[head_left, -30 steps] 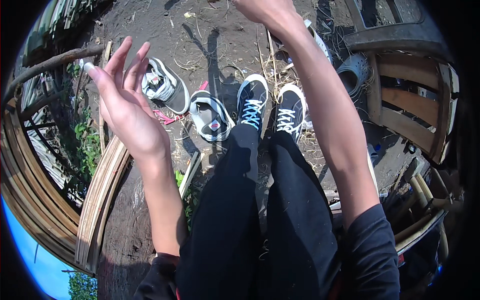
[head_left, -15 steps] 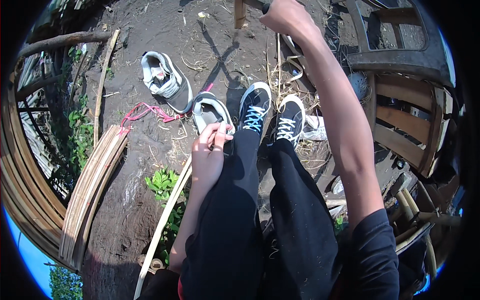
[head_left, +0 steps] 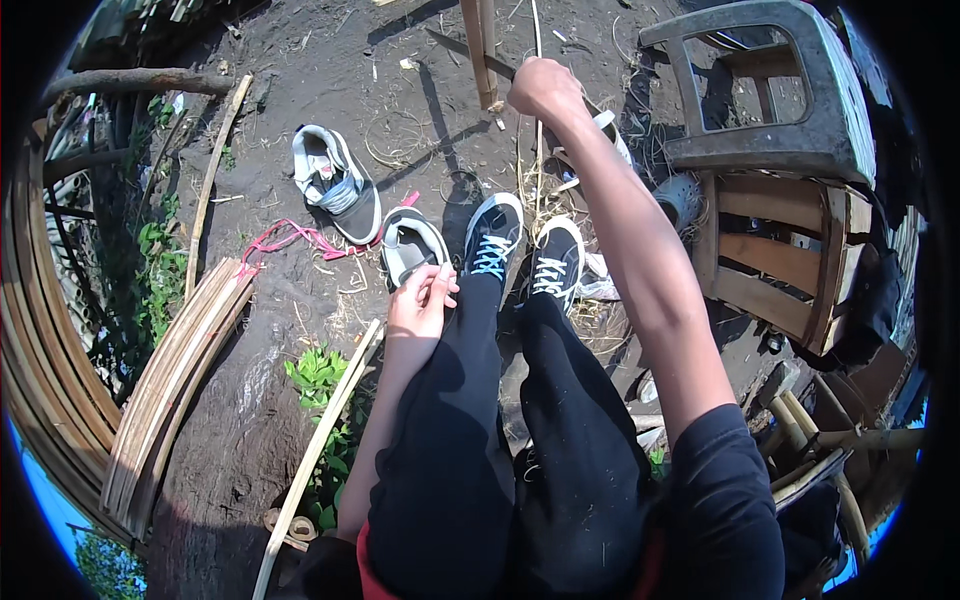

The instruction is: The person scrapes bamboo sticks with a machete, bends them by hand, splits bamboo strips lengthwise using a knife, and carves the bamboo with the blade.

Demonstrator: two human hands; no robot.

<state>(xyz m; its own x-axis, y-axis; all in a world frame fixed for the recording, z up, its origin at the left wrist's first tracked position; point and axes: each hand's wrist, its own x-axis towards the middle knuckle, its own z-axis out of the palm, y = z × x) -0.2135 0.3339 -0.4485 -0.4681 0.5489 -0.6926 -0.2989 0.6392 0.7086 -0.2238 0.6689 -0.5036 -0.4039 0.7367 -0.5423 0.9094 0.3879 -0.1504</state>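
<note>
My right hand (head_left: 546,90), at the end of an outstretched arm, is closed round the handle of a long-bladed knife. Its dark blade (head_left: 452,42) points left and crosses an upright wooden post (head_left: 480,60); whether the two touch I cannot tell. By my left shin, my left hand (head_left: 418,302) is closed with the thumb against curled fingers, and anything inside it is too small to make out. Just below that hand ends a pale split bamboo strip (head_left: 318,440), slanting down to the lower left. An empty grey shoe (head_left: 410,245) sits just beyond my left hand.
Another empty shoe (head_left: 340,190) lies farther left, near pink plastic twine (head_left: 290,238). A bundle of bamboo slats (head_left: 180,390) leans at the left. To the right are a tipped grey plastic chair (head_left: 770,150) and a wooden crate (head_left: 765,255). Loose fibres litter the dirt ground.
My right hand has come slightly nearer, and more of the blade and post shows. The whole view has shifted a little. My left hand keeps its closed pose.
</note>
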